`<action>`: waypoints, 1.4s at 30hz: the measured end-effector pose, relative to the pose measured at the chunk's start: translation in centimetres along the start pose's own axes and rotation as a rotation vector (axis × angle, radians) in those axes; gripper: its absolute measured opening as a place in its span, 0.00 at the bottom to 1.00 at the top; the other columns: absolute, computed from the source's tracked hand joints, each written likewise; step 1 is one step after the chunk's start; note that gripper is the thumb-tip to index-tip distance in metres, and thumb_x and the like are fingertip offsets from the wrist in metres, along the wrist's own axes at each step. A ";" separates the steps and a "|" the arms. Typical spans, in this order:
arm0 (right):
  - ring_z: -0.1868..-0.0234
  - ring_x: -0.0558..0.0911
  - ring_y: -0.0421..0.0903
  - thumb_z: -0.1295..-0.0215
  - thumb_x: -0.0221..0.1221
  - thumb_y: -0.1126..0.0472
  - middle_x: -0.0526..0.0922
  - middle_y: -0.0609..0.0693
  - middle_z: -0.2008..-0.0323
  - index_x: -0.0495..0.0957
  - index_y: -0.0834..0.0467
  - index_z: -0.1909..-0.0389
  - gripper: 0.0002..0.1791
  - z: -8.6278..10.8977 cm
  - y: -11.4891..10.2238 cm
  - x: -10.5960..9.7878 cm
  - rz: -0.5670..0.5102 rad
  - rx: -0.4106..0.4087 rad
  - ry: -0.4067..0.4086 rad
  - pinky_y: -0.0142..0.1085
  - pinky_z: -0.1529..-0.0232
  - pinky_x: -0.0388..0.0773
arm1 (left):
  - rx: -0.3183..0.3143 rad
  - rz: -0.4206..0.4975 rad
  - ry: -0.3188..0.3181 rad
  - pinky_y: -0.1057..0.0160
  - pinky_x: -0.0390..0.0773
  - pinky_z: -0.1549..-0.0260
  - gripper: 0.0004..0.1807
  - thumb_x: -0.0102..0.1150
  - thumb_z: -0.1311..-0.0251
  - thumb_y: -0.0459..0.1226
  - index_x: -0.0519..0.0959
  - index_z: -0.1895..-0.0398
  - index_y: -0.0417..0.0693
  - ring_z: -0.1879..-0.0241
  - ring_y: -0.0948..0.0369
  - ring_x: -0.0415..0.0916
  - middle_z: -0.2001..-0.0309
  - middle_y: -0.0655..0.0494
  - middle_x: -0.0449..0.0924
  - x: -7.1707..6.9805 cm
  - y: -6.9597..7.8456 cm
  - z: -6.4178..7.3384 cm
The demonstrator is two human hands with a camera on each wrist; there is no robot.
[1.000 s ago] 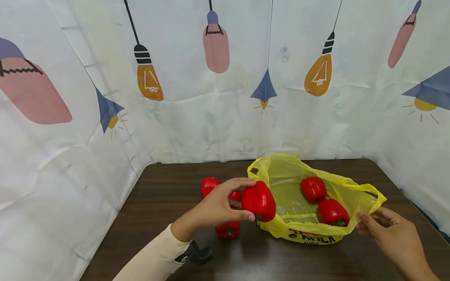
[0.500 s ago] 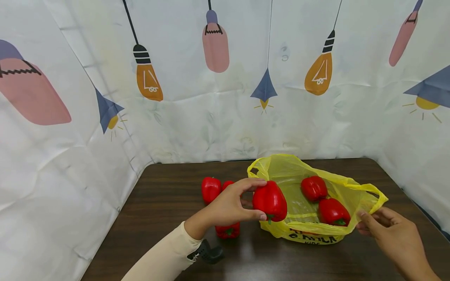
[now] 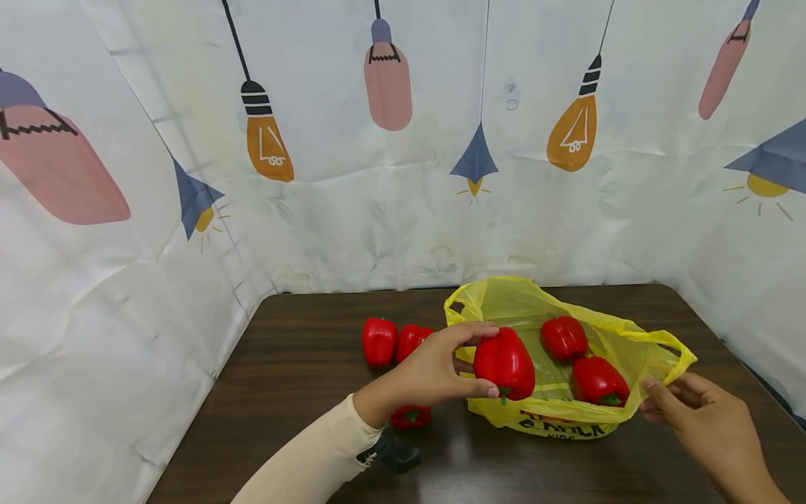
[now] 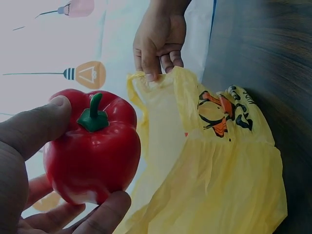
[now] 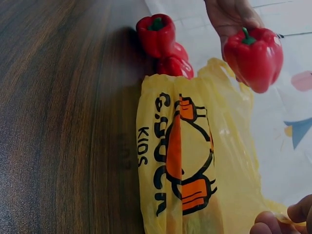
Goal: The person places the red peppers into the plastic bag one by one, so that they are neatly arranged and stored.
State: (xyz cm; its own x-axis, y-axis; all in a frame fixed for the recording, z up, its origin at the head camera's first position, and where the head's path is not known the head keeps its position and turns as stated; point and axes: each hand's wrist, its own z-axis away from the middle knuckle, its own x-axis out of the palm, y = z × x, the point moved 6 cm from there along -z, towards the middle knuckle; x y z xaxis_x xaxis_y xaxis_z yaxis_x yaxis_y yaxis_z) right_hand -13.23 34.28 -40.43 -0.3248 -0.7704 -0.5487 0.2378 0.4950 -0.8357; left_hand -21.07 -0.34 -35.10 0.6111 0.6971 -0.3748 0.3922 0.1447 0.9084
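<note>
A dark wood-grain table (image 3: 296,378) bears a yellow plastic carrier bag (image 3: 506,301), mouth open. The right hand (image 3: 705,416) pinches its right edge; the left hand (image 3: 434,367) grips a red bell pepper (image 3: 506,362) between thumb and fingers. That hand has moved rightward over the last second, bringing the pepper to the mouth's left side, seemingly leaving little carrying to do. Two peppers (image 3: 563,339) lie inside; three others (image 3: 379,341) sit left of the bag. Smallest is the held pepper's green stem (image 4: 93,120).
</note>
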 end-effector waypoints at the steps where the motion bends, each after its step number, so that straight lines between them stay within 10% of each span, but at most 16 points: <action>1: 0.71 0.88 0.45 0.26 0.58 0.42 0.88 0.53 0.69 0.78 0.69 0.60 0.28 0.0 0.0 0.0 -0.003 0.001 -0.001 0.36 0.71 0.86 | -0.001 0.001 -0.001 0.64 0.83 0.52 0.41 0.78 0.45 0.37 0.70 0.27 0.53 0.36 0.64 0.71 0.31 0.65 0.68 0.1 0.0 -0.1; 33: 0.71 0.88 0.45 0.27 0.59 0.40 0.88 0.52 0.70 0.80 0.68 0.57 0.30 -0.1 0.0 0.0 0.009 -0.008 -0.012 0.35 0.73 0.85 | 0.006 -0.070 -0.022 0.72 0.81 0.55 0.42 0.76 0.43 0.34 0.67 0.26 0.46 0.36 0.66 0.69 0.29 0.60 0.67 3.5 -1.3 -4.5; 42: 0.72 0.88 0.45 0.27 0.59 0.41 0.88 0.52 0.70 0.80 0.68 0.58 0.29 -0.2 0.0 0.1 0.012 -0.007 0.000 0.35 0.73 0.85 | -0.011 -0.252 -0.011 0.75 0.78 0.52 0.42 0.76 0.42 0.38 0.67 0.25 0.47 0.33 0.64 0.67 0.26 0.59 0.64 4.8 -1.4 -5.6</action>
State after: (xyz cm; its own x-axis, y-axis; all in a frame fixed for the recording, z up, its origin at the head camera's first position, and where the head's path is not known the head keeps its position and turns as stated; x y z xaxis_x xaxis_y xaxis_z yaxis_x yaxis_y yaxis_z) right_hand -13.40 34.32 -40.51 -0.3215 -0.7645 -0.5587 0.2350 0.5071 -0.8292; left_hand -22.52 6.78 -37.10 0.5026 0.6300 -0.5920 0.5257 0.3209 0.7878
